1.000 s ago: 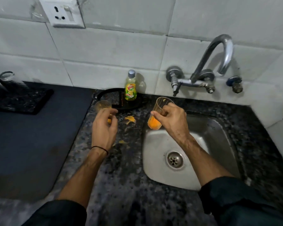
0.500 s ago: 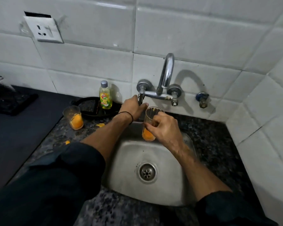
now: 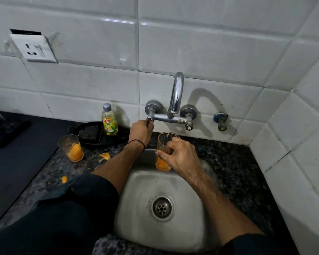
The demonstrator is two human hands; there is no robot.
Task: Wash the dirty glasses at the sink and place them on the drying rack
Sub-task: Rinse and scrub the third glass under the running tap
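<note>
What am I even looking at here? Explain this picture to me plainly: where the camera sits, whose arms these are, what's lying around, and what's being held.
There is no machine here. The picture comes from a camera worn on a person's head, looking forward and down, so the two arms reaching in are the wearer's own.

The left hand grips the left handle of the wall tap; no water is visibly running. The right hand holds a glass upright over the steel sink; it has orange residue in the bottom.

On the speckled counter to the left stands a second dirty glass, with orange scraps near it. Behind it, a bottle of dish soap stands on a dark round tray. A wall socket sits on the tiles.
</note>
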